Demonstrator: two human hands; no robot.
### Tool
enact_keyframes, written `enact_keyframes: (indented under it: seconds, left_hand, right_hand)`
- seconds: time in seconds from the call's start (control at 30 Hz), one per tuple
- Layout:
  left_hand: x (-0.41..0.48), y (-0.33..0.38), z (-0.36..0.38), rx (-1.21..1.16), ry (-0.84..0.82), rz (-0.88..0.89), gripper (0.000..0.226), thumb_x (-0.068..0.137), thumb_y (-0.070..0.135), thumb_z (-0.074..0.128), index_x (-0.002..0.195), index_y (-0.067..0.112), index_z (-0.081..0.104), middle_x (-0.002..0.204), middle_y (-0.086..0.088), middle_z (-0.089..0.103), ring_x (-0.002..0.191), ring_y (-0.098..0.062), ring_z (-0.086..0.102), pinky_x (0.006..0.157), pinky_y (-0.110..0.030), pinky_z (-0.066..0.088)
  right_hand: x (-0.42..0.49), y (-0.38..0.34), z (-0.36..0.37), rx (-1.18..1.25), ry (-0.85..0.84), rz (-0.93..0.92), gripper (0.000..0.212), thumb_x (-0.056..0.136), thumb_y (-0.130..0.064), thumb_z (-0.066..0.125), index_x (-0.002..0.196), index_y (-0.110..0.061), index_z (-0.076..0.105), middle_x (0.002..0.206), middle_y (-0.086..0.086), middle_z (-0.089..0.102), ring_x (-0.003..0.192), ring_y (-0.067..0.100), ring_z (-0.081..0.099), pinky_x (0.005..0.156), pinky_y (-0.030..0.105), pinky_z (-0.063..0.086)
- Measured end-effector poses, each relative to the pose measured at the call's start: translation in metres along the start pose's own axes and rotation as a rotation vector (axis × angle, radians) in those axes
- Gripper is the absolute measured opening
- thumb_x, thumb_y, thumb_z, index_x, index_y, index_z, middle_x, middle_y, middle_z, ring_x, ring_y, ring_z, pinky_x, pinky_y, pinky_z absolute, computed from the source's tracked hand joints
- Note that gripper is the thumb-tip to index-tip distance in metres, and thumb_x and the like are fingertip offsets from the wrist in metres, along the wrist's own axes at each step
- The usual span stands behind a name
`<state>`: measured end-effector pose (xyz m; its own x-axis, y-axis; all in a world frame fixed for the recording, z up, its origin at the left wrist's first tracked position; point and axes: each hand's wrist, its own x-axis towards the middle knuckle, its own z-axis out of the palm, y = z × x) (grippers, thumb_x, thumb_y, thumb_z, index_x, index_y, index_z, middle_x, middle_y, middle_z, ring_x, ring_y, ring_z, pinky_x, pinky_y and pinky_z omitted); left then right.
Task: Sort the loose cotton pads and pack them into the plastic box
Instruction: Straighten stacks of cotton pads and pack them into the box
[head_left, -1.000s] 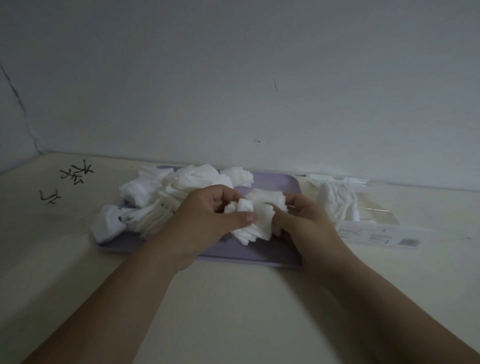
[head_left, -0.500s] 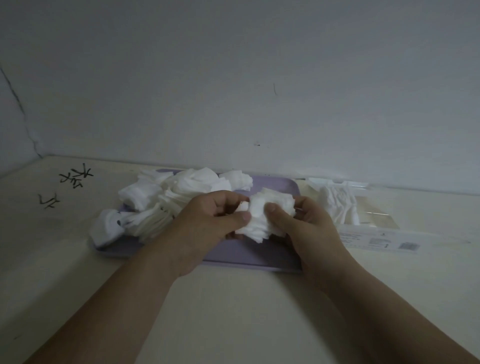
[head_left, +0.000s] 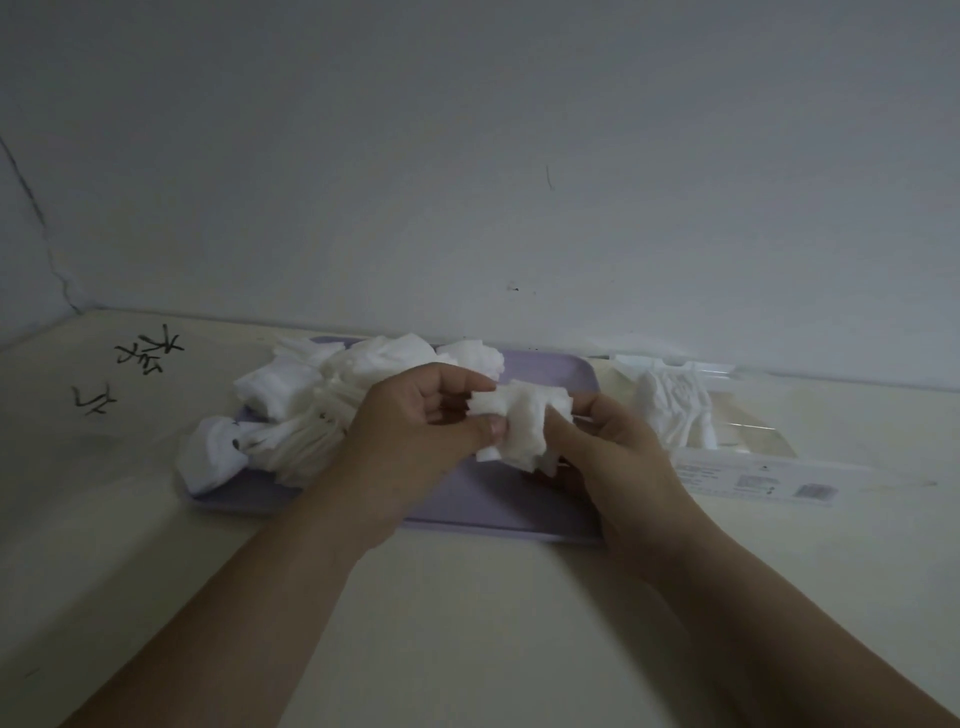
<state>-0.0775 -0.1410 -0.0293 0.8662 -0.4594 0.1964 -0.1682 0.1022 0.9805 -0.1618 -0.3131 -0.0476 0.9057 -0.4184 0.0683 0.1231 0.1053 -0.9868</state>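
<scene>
Pinched between both hands, a ragged bundle of cotton pads (head_left: 522, 428) is held just above the lilac tray (head_left: 524, 506). The left hand (head_left: 415, 441) is closed on the bundle's left edge, with the thumb pressed against it from the near side and the fingers curled over the top. The right hand (head_left: 613, 457) is closed on the bundle's right and lower part, its thumb laid up against the front of the pads. The edges of the pads are seen to be uneven, so the bundle is not squared up.

A larger heap of loose cotton pads (head_left: 311, 410) is spread over the left half of the tray, some fanned out in a slanting row, with one clump (head_left: 210, 457) hanging over the tray's left near corner. The tray is set on a pale table (head_left: 467, 623) close to the wall (head_left: 467, 156).

To the right of the tray, a clear plastic box (head_left: 748, 431) is lying on the table, and a small batch of white pads (head_left: 675, 410) is seen inside its left part. Whether these are stacked neatly cannot be judged, since the light is dim and the plastic blurs them. A printed label (head_left: 753, 475) runs along the box's near side. Black handwritten marks (head_left: 130, 374) are visible on the table at the far left.
</scene>
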Motion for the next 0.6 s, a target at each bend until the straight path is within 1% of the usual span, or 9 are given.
enact_keyframes:
  seconds: [0.07,0.13,0.17,0.23,0.3,0.4,0.47,0.53,0.6]
  left_hand:
    - [0.001,-0.001,-0.003,0.002,0.012,0.006,0.032,0.079,-0.006,0.081,0.101,0.015,0.075,0.095,-0.005,0.08,0.087,-0.011,0.072,0.075,-0.02,0.056]
    - [0.001,-0.001,-0.003,0.004,-0.005,0.01,0.031,0.078,-0.005,0.082,0.101,0.015,0.075,0.095,-0.006,0.079,0.084,-0.01,0.071,0.076,-0.02,0.056]
    - [0.0,0.0,-0.003,0.002,-0.017,0.014,0.03,0.079,-0.005,0.083,0.101,0.014,0.074,0.095,-0.006,0.079,0.083,-0.01,0.071,0.077,-0.021,0.058]
    - [0.0,0.002,-0.002,0.034,-0.025,0.03,0.031,0.078,-0.005,0.083,0.1,0.015,0.074,0.092,-0.002,0.079,0.083,-0.009,0.071,0.076,-0.02,0.058]
    - [0.001,0.002,-0.004,0.093,-0.02,0.045,0.036,0.076,-0.003,0.086,0.103,0.016,0.074,0.094,0.0,0.078,0.085,-0.011,0.071,0.079,-0.021,0.058]
    - [0.005,-0.005,-0.012,0.278,-0.04,-0.008,0.057,0.064,0.022,0.094,0.116,0.025,0.071,0.106,0.0,0.072,0.08,-0.009,0.063,0.081,-0.026,0.058]
    - [0.003,-0.008,-0.015,0.384,-0.133,-0.068,0.071,0.058,0.034,0.093,0.124,0.027,0.067,0.11,0.001,0.072,0.081,-0.01,0.065,0.081,-0.029,0.058]
    - [0.001,-0.008,-0.014,0.395,-0.229,-0.076,0.069,0.063,0.024,0.096,0.125,0.024,0.067,0.11,0.0,0.075,0.086,-0.011,0.069,0.083,-0.031,0.058]
    - [0.0,-0.007,-0.012,0.414,-0.262,-0.059,0.07,0.065,0.021,0.097,0.127,0.028,0.065,0.117,0.006,0.073,0.086,-0.003,0.068,0.083,-0.03,0.058]
  right_hand:
    - [0.0,-0.002,0.001,0.016,-0.039,0.001,0.033,0.095,-0.033,0.075,0.111,-0.004,0.074,0.108,0.024,0.078,0.098,0.038,0.072,0.092,0.053,0.057]
    - [-0.001,-0.005,0.001,-0.001,-0.103,0.0,0.053,0.08,-0.048,0.085,0.113,-0.007,0.075,0.111,0.021,0.078,0.102,0.035,0.074,0.095,0.053,0.057]
    - [-0.002,-0.006,0.001,-0.028,-0.136,-0.006,0.059,0.075,-0.047,0.089,0.116,-0.008,0.074,0.112,0.019,0.078,0.106,0.035,0.074,0.096,0.052,0.057]
    - [-0.002,-0.004,-0.001,-0.113,-0.17,-0.049,0.053,0.076,-0.032,0.093,0.119,-0.01,0.072,0.112,0.014,0.08,0.109,0.033,0.075,0.096,0.047,0.06]
    - [0.0,0.0,-0.003,-0.19,-0.123,-0.088,0.051,0.072,-0.021,0.095,0.116,-0.014,0.071,0.109,0.009,0.081,0.105,0.027,0.077,0.095,0.046,0.061]
    - [0.002,0.006,-0.004,-0.252,-0.047,-0.094,0.055,0.067,-0.024,0.091,0.117,-0.022,0.069,0.109,0.006,0.079,0.106,0.031,0.075,0.098,0.056,0.059]
    - [0.003,0.006,-0.004,-0.335,-0.107,-0.073,0.056,0.064,-0.03,0.088,0.117,-0.028,0.068,0.111,0.002,0.079,0.108,0.03,0.074,0.1,0.058,0.057]
    - [-0.001,0.001,-0.003,-0.454,-0.182,-0.055,0.062,0.064,-0.027,0.083,0.123,-0.033,0.066,0.115,-0.003,0.077,0.109,0.021,0.074,0.102,0.052,0.057]
    - [-0.004,-0.002,-0.003,-0.525,-0.22,-0.041,0.079,0.064,-0.019,0.075,0.14,-0.032,0.056,0.122,-0.007,0.072,0.107,0.01,0.072,0.101,0.04,0.058]
